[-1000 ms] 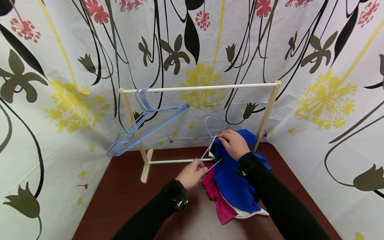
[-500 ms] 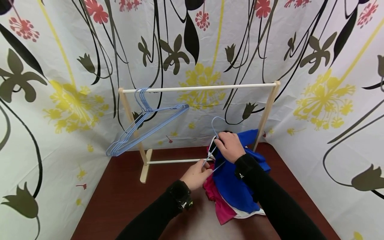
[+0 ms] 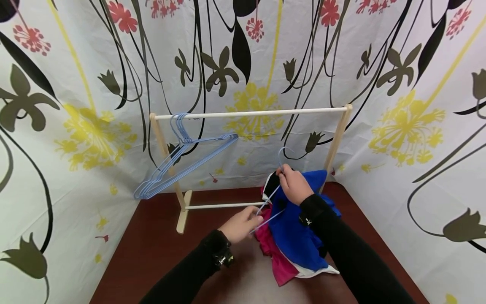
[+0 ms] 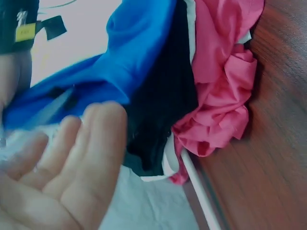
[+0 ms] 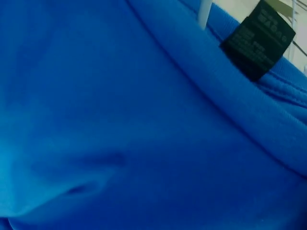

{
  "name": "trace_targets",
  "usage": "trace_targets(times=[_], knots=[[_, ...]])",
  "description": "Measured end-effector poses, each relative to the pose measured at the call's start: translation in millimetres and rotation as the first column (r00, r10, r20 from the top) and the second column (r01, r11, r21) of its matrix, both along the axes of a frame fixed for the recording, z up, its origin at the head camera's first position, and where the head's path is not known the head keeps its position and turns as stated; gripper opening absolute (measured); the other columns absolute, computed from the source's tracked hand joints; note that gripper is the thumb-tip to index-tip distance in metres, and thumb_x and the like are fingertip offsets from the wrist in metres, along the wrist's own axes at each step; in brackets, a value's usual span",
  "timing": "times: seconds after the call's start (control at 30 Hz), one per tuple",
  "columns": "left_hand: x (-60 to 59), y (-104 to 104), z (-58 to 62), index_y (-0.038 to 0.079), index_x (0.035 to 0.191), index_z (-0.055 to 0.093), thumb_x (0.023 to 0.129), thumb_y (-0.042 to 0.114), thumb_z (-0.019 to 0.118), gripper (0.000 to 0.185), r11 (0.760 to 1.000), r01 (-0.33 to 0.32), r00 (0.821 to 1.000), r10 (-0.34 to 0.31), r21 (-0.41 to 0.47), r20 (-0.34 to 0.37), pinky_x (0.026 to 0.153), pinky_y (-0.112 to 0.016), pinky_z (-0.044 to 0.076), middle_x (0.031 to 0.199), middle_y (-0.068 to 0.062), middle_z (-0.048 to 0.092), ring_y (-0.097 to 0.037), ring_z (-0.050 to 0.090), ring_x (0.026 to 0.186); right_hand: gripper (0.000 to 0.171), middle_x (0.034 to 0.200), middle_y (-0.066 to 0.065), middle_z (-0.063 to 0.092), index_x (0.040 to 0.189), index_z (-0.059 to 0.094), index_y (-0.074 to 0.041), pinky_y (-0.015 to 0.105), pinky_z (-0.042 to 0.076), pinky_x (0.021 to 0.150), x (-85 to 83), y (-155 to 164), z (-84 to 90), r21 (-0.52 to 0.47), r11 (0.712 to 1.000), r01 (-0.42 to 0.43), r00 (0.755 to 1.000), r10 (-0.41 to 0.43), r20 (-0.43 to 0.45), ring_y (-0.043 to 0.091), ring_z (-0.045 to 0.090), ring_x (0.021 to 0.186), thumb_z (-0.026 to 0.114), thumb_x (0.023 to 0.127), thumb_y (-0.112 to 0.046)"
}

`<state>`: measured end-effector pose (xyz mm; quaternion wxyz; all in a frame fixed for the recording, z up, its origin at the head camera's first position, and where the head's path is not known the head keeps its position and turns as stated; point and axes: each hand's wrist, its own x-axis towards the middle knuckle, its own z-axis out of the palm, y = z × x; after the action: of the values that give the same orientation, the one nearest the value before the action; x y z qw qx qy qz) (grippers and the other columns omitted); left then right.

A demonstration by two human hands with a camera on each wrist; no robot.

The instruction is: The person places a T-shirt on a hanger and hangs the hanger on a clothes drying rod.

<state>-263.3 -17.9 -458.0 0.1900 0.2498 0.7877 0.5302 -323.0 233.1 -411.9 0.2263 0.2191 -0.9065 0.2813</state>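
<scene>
My right hand [image 3: 295, 185] pinches a light blue hanger [image 3: 269, 199] just below its hook, above a blue shirt [image 3: 300, 236]. One end of the hanger is inside the shirt, hidden by cloth. At the hanger's other end is my left hand [image 3: 241, 223]; in the left wrist view its fingers [image 4: 108, 139] are extended, palm showing. The right wrist view is filled by the shirt's front and neckline, with a dark label [image 5: 259, 40] at the collar and a piece of the hanger [image 5: 205, 13] over the neck opening.
Under the blue shirt lie a pink garment [image 3: 282, 270] and dark and white cloth. Several blue hangers [image 3: 163, 169] hang at the left of the rack's white rail [image 3: 250, 113]. The rack's lower bar [image 3: 224, 205] crosses the brown table [image 3: 152, 253]. A patterned curtain [image 3: 235, 50] surrounds it.
The hanger has shifted right, its hook moving toward the right post. My right hand has gone from the shirt's collar to the hanger's neck. My left hand's fingers have loosened at the hanger's end.
</scene>
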Motion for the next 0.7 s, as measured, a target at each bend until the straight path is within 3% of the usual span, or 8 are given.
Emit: trace_targets(times=[0.13, 0.23, 0.37, 0.43, 0.5, 0.57, 0.63, 0.7], knots=[[-10.8, -8, -11.9, 0.002, 0.137, 0.051, 0.112, 0.028, 0.034, 0.04, 0.983, -0.001, 0.991, -0.024, 0.184, 0.129, 0.076, -0.049, 0.056, 0.118, -0.028, 0.062, -0.033, 0.065, 0.097, 0.015, 0.082, 0.007, 0.06, 0.113, 0.054, -0.006, 0.04, 0.04, 0.065, 0.8, 10, 4.8, -0.027, 1.0, 0.014, 0.999, -0.013, 0.04, 0.019, 0.047, 0.06, 0.041, 0.109, -0.012], [-17.2, -6, -23.7, -0.002, 0.133, 0.054, 0.108, 0.014, 0.039, 0.033, 0.971, -0.029, 0.991, -0.004, 0.236, 0.136, 0.071, -0.043, 0.057, 0.112, -0.026, 0.064, -0.029, 0.065, 0.09, 0.016, 0.083, 0.007, 0.059, 0.114, 0.054, -0.005, 0.04, 0.041, 0.067, 0.4, 13, 7.0, -0.036, 0.999, 0.022, 0.999, -0.021, 0.044, 0.02, 0.047, 0.063, 0.04, 0.11, -0.013], [-16.9, 4, -37.9, -0.002, 0.13, 0.058, 0.1, -0.001, 0.048, 0.032, 0.991, 0.045, 0.994, -0.032, 0.125, -0.105, 0.066, -0.032, 0.055, 0.101, -0.016, 0.068, -0.025, 0.067, 0.082, 0.018, 0.09, 0.009, 0.061, 0.116, 0.053, -0.005, 0.041, 0.041, 0.071, 0.1, 15, 8.2, -0.047, 0.999, 0.028, 0.998, -0.025, 0.054, 0.022, 0.048, 0.067, 0.039, 0.11, -0.015], [-13.7, 12, -42.2, -0.003, 0.131, 0.058, 0.098, -0.004, 0.051, 0.034, 0.994, 0.088, 0.969, -0.069, 0.071, -0.236, 0.067, -0.03, 0.054, 0.098, -0.016, 0.067, -0.027, 0.067, 0.081, 0.019, 0.09, 0.009, 0.06, 0.117, 0.053, -0.005, 0.041, 0.041, 0.073, 0.6, 14, 8.8, -0.052, 0.998, 0.03, 0.997, -0.026, 0.069, 0.022, 0.049, 0.068, 0.038, 0.11, -0.015], [-13.1, 22, -48.6, -0.002, 0.131, 0.06, 0.095, -0.003, 0.052, 0.037, 0.995, 0.101, 0.912, -0.094, -0.002, -0.398, 0.071, -0.029, 0.053, 0.095, -0.014, 0.066, -0.026, 0.065, 0.081, 0.02, 0.086, 0.009, 0.058, 0.118, 0.052, -0.005, 0.041, 0.041, 0.073, 1.5, 13, 9.8, -0.06, 0.998, 0.031, 0.996, -0.026, 0.087, 0.023, 0.048, 0.067, 0.038, 0.111, -0.016], [-10.0, 32, -49.0, 0.003, 0.135, 0.06, 0.094, 0.004, 0.055, 0.04, 0.994, 0.06, 0.875, -0.098, -0.095, -0.474, 0.076, -0.03, 0.051, 0.099, -0.013, 0.065, -0.023, 0.062, 0.086, 0.021, 0.084, 0.008, 0.056, 0.119, 0.052, -0.004, 0.041, 0.041, 0.072, 2.2, 13, 10.9, -0.069, 0.997, 0.037, 0.995, -0.03, 0.09, 0.023, 0.048, 0.067, 0.038, 0.111, -0.016], [-6.9, 41, -47.0, 0.008, 0.138, 0.06, 0.095, 0.011, 0.058, 0.044, 0.982, 0.016, 0.862, -0.109, -0.19, -0.494, 0.084, -0.032, 0.049, 0.105, -0.01, 0.065, -0.018, 0.06, 0.094, 0.02, 0.082, 0.008, 0.054, 0.119, 0.052, -0.003, 0.041, 0.041, 0.071, 2.6, 13, 11.8, -0.075, 0.996, 0.044, 0.996, -0.037, 0.086, 0.024, 0.048, 0.067, 0.039, 0.11, -0.015], [-3.4, 47, -46.1, 0.013, 0.14, 0.059, 0.097, 0.018, 0.058, 0.043, 0.961, -0.016, 0.878, -0.118, -0.275, -0.464, 0.089, -0.031, 0.048, 0.11, -0.004, 0.065, -0.013, 0.058, 0.1, 0.02, 0.081, 0.008, 0.053, 0.12, 0.053, -0.003, 0.041, 0.041, 0.071, 2.5, 13, 12.3, -0.081, 0.995, 0.051, 0.996, -0.044, 0.083, 0.024, 0.048, 0.068, 0.039, 0.11, -0.014]])
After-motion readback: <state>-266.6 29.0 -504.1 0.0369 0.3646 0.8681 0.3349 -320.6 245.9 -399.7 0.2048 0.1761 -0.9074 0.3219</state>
